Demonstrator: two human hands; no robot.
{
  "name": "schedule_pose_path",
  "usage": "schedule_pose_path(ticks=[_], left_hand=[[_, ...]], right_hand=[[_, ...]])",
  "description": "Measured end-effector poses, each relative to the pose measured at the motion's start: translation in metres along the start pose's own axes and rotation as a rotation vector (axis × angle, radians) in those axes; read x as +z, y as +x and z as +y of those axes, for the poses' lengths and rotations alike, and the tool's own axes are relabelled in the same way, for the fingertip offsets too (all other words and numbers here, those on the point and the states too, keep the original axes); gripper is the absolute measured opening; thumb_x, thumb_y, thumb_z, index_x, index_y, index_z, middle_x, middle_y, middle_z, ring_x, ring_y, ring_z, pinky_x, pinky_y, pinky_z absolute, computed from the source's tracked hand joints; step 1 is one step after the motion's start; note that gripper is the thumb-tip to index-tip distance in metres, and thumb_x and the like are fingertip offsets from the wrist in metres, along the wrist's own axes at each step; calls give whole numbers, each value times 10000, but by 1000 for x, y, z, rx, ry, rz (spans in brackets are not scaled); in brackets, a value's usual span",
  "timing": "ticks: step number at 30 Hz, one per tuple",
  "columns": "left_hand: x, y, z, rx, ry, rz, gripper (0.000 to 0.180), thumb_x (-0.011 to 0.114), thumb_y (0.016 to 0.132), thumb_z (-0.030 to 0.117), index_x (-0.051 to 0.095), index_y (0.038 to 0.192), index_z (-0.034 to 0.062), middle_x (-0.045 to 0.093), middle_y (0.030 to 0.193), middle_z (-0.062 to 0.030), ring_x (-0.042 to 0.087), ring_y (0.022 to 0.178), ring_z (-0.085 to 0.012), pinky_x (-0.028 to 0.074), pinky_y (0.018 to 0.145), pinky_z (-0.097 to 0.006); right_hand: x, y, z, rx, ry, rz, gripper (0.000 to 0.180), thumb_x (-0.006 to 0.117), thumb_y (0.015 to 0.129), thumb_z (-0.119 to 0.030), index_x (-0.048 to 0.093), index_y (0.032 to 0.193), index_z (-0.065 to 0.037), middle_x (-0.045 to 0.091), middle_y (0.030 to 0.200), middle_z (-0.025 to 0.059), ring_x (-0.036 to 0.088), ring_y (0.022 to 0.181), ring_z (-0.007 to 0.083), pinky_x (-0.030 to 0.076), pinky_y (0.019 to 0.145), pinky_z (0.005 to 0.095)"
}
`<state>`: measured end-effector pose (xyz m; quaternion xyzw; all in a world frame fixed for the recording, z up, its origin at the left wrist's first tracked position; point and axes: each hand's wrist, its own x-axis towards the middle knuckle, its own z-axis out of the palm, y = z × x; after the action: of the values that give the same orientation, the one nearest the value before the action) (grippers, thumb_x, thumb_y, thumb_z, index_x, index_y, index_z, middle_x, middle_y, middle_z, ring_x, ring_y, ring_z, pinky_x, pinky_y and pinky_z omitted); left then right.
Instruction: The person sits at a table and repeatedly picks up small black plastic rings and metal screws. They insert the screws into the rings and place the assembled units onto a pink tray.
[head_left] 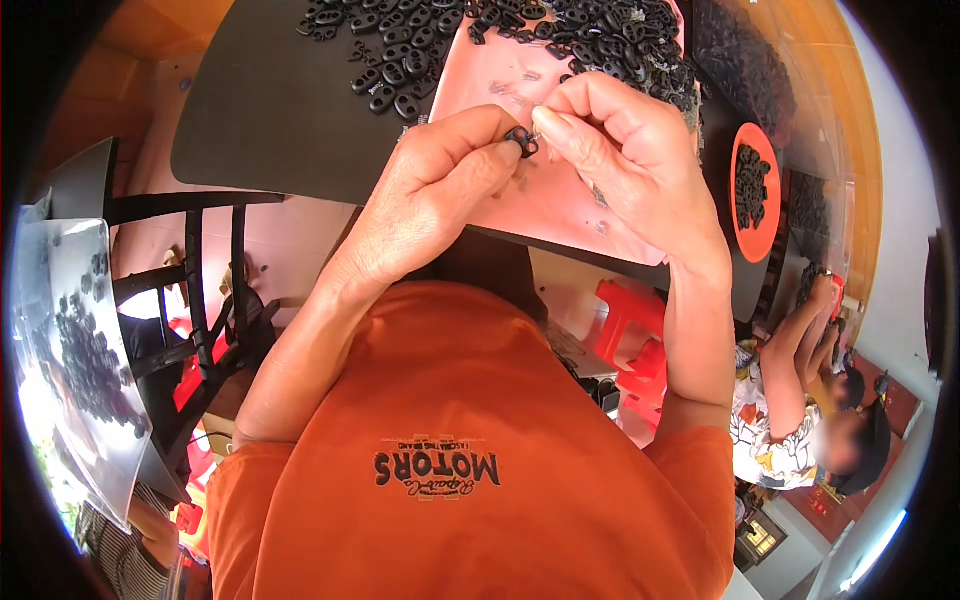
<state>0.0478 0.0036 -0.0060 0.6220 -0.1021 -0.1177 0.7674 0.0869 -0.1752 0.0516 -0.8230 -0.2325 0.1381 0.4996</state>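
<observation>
My left hand [425, 200] pinches a small black two-hole cord lock [520, 140] between thumb and forefinger. Close against it, my right hand [640, 150] is closed in a pinch at the cord lock's right side. A tiny shiny bit shows at those fingertips, too small to make out. Both hands are above a pink sheet [545, 215] on the table. Thin metal springs [512, 92] lie scattered on the sheet. Beyond my hands is a heap of black cord lock parts [620, 40], and more cord locks [398, 62] lie to the left.
An orange bowl [738, 225] of small black parts stands at the right. The dark table [270, 110] extends left. A black chair frame [200, 280] and red stools [635, 335] are below table level. Another person [790, 410] sits at the right; a striped sleeve [125, 555] shows lower left.
</observation>
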Motion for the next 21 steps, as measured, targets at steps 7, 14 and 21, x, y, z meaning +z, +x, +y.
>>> schedule_pose_path(ticks=[7, 14, 21], left_hand=[[-3, 1, -5, -94, -21, -71, 259, 506, 938, 158, 594, 1125, 2, 576, 880, 28, 497, 775, -40, 414, 694, -196], [3, 5, -11, 61, 0, -2, 154, 479, 901, 106, 555, 881, -27, 460, 656, -2, 407, 608, -65, 369, 540, -252], [4, 5, -10, 58, 67, -1, 141, 483, 902, 88, 543, 836, -21, 448, 644, -6, 396, 591, -64, 357, 519, -255]], right_hand=[[2, 1, -2, 43, 61, 25, 170, 597, 915, -105, 544, 865, 49, 505, 710, 25, 451, 667, 69, 411, 586, 246], [2, 1, 8, 20, 33, 4, 154, 596, 912, -98, 563, 894, 52, 531, 732, 36, 493, 690, 73, 438, 618, 242], [7, -1, 11, 19, 19, 40, 138, 604, 896, -84, 560, 894, 47, 549, 720, 65, 500, 663, 92, 445, 607, 262]])
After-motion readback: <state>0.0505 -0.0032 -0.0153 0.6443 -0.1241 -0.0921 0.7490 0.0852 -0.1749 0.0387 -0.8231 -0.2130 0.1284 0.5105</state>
